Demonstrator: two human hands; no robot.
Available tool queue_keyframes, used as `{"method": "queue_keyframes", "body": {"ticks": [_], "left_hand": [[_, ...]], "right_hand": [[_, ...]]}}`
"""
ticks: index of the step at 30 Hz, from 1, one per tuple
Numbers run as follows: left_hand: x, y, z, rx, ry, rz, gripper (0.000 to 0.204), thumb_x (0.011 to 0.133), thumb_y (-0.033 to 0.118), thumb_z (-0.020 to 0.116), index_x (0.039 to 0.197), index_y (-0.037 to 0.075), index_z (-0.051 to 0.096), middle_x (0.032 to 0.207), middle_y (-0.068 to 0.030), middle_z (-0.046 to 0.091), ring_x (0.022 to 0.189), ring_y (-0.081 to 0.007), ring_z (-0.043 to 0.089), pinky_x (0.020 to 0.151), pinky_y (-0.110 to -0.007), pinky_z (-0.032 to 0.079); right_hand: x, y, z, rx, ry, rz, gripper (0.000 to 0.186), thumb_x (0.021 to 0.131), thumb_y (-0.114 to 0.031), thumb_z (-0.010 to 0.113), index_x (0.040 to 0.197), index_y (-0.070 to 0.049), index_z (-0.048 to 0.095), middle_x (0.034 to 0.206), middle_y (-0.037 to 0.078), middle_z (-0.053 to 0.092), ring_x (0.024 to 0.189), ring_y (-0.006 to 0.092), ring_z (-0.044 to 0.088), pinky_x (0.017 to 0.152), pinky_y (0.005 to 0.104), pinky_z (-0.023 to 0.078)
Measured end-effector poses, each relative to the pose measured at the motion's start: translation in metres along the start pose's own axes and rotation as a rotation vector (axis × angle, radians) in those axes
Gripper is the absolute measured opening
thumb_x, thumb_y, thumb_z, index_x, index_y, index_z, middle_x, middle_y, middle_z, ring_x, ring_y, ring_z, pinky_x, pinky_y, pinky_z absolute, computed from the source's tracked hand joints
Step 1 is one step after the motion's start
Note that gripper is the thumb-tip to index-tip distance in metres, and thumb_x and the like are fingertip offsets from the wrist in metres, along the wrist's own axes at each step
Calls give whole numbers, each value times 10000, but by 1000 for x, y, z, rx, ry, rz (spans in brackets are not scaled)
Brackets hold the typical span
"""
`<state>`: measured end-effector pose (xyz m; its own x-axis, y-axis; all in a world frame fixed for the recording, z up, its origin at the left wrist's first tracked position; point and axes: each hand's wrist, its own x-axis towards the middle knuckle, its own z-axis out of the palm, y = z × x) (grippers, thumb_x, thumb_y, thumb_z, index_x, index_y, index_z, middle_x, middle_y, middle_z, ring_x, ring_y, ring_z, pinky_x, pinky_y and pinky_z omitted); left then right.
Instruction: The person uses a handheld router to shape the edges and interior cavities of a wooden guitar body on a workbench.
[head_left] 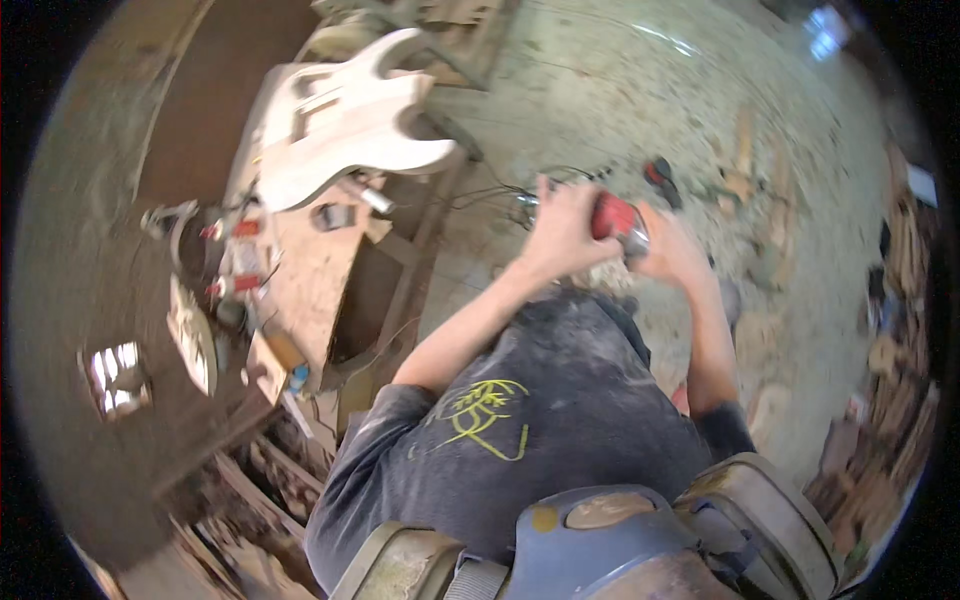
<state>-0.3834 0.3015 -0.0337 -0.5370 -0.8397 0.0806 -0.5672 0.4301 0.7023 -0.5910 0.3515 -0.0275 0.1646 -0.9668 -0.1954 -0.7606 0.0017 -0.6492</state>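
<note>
Held out in front of my dusty dark shirt, a red and grey rounded tool point(615, 215) sits between my two hands. Its exact kind is hard to make out. My left hand point(568, 228) grips its left side, with the fingers curled over. On the other side, my right hand point(672, 248) closes around the grey end. To the left, a pale wooden electric guitar body point(350, 130) with cut-out cavities lies flat on a workbench point(310, 265), apart from both hands.
Red-capped bottles point(235, 285), a small dark block-shaped thing point(332, 216) and a white cylinder point(376, 200) are on or beside the bench. Dark cables point(490, 192) trail over the floor. A red and black object point(661, 178) lies beyond my right hand. Wood pieces point(905, 250) line the right side.
</note>
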Motion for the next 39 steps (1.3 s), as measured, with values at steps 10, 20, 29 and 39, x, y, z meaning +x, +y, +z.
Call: {"method": "queue_keyframes", "body": {"ticks": [10,20,29,39], "left_hand": [[-15,-15,0,-92,-71,26,635,735,401,750,1204,3,592,1059,-199,638,1124,-367,604,1206,-668,146],[-26,-14,28,-84,-18,-87,644,749,367,739,1231,-12,542,1094,-225,628,1157,-400,589,1209,-646,175],[-54,-69,-24,-795,482,-457,370,1046,322,518,1101,-13,668,1021,-120,702,951,-240,693,840,-378,550],[-16,-123,-118,-1814,774,-225,795,992,587,524,1424,-62,369,1284,-265,578,1174,-385,608,1061,-506,482]], "right_hand": [[0,-11,3,-130,-84,13,540,618,-211,771,1091,-56,562,892,252,681,885,482,652,747,529,525],[3,-1,8,-163,-168,-28,561,625,-246,793,1100,-62,557,900,240,693,880,472,666,752,540,536],[0,56,37,-121,-97,88,652,633,-259,790,1214,-47,584,1014,241,703,951,457,668,820,512,534],[-38,172,96,-28,-126,332,667,570,-322,819,1119,-1,618,982,246,704,955,415,687,824,480,539]]}}
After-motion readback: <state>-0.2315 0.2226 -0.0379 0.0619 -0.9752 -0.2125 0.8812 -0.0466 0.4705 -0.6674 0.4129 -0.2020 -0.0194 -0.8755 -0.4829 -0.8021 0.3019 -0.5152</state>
